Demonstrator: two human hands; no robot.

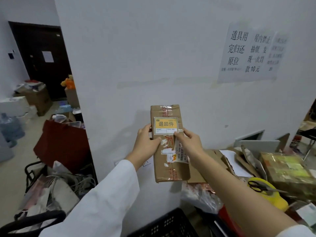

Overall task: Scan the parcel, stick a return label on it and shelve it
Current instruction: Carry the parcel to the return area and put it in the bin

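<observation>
I have the cardboard parcel [170,144] held up on end in front of the white wall [153,57], just below the middle of my view, long side vertical so its taped face looks straight back at me. My left hand [147,144] grips the parcel's 9 o'clock edge, fingers wrapped behind out of sight, thumb laid flat across the front just under the label; that hand carries the weight. My right hand [189,142] comes in from 3 o'clock, fingers curled together around the right edge, thumb tip pressed on the lower right corner of the yellow return label [166,125]. I judge I am smoothing that corner down so the sticker seats over the tape seam. The label sits on the upper half of the face, and appears to lie flat except for the corner under my thumb. The old barcode label [182,153] runs sideways along the lower right, partly behind my right wrist, so I cannot tell whether scanning is done.

Holding it in the air keeps both edges free for my grip; the counter at 4 o'clock is crowded with flattened cardboard [239,161], scissors [259,186] on a yellow tape dispenser [277,199] and a wrapped box [287,170]. A black crate [164,224] sits at 6 o'clock. No shelf is visible here; shelving looks like what remains
</observation>
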